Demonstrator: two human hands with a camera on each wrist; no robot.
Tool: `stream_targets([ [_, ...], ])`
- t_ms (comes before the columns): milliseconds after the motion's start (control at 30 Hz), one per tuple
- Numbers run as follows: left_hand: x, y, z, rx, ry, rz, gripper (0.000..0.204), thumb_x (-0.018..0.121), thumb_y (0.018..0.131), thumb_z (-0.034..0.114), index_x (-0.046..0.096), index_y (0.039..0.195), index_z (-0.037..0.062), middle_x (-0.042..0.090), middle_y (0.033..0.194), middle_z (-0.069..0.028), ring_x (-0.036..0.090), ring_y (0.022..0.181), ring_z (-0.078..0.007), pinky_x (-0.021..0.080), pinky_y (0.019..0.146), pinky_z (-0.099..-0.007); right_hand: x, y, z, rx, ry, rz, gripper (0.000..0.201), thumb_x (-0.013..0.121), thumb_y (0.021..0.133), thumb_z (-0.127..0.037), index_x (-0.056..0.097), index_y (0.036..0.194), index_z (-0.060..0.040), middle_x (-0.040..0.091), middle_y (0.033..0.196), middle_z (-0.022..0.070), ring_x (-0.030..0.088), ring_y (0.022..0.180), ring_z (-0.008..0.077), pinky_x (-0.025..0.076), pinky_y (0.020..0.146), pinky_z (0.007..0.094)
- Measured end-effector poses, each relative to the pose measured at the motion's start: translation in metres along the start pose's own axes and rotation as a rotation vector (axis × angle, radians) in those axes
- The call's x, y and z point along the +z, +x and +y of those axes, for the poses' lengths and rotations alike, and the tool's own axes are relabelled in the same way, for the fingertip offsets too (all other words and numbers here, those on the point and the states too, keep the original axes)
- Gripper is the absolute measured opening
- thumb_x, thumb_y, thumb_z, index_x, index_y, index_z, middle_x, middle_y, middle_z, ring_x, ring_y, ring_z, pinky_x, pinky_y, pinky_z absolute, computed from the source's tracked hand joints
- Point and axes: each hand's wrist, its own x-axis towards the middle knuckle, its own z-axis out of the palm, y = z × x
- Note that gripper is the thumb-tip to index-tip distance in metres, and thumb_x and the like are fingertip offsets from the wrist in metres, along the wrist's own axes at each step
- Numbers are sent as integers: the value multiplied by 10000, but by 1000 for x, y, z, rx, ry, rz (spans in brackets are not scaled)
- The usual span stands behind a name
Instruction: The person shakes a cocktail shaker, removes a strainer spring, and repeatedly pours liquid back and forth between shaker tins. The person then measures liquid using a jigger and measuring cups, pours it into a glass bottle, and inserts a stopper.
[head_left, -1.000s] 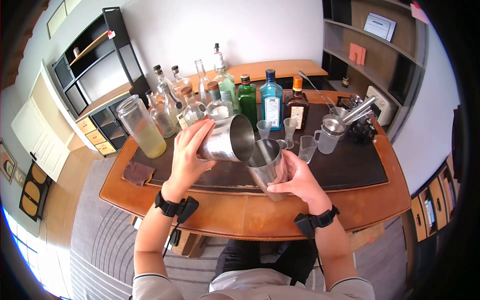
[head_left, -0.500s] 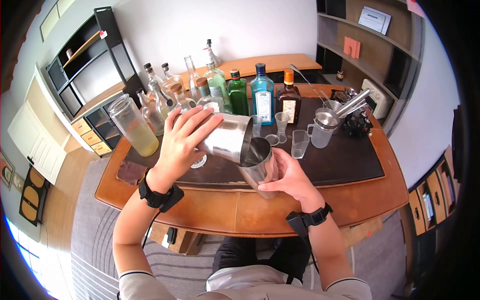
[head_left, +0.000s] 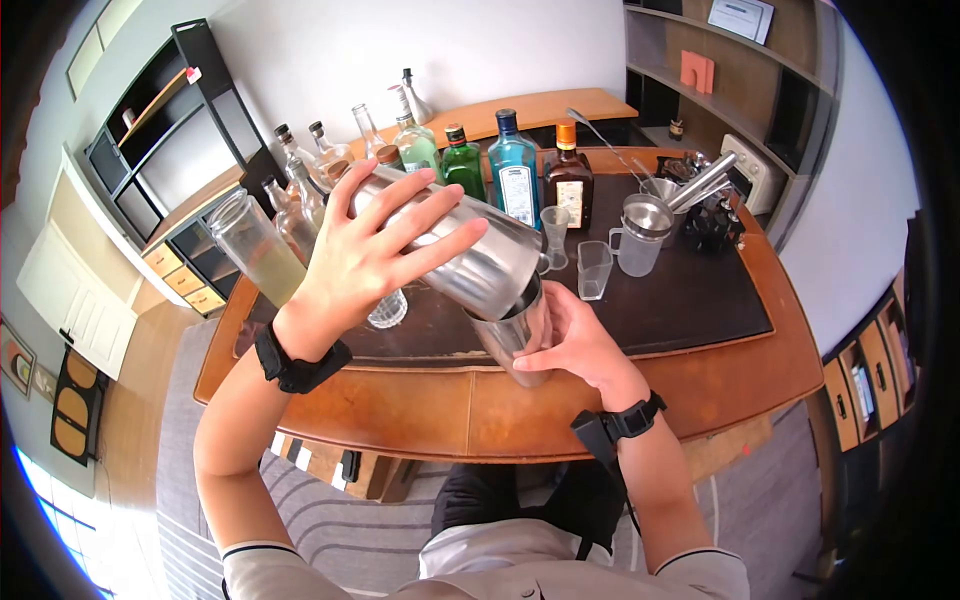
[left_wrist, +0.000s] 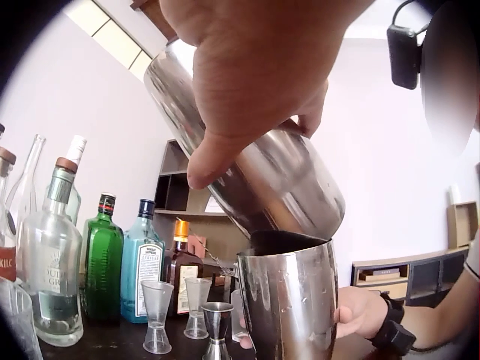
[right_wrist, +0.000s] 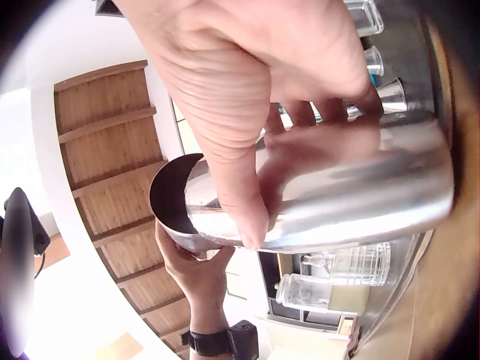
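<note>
My left hand (head_left: 350, 255) grips a metal shaker tin (head_left: 450, 240), fingers spread over its side. This tin tilts steeply, its mouth down at the rim of a second shaker tin (left_wrist: 289, 300). My right hand (head_left: 580, 345) holds that lower tin, thumb on the near side and fingers behind. In the right wrist view, the upper tin's dark mouth (right_wrist: 171, 196) overlaps the lower tin's rim. The insides of both tins are mostly hidden. Behind them stand clear jiggers (left_wrist: 157, 315) and a small metal jigger (left_wrist: 217, 326).
Several bottles line the back, among them a green bottle (head_left: 462, 165), a blue bottle (head_left: 515, 180) and a brown bottle (head_left: 568, 185). A jar of pale yellow liquid (head_left: 262, 255) stands left. A small glass (head_left: 593, 272) and a handled jug (head_left: 638, 252) stand right on the desk (head_left: 620, 390).
My left hand has raised the base of its tin, so the tin now tips far more steeply into the lower one. My right hand keeps its hold on the lower tin.
</note>
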Motion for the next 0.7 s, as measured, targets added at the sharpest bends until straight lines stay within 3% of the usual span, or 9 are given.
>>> stream_targets([
  [300,0,28,-3,167,84,180,480,716,816,211,642,1263,370,632,1320,53,585,1220,-197,419,1058,-532,-2,2,-1,-18,7,-51,1040,924,576,-29,398,1472,8,535,1359,123,539,1247,231,452,1030,361],
  [700,-1,32,-9,186,78,99,518,682,773,161,652,1256,345,620,1334,35,577,1228,-225,427,1063,-525,-6,1,2,-15,-1,-48,1035,932,571,-30,408,1463,1,571,1325,118,552,1238,225,465,1025,360],
])
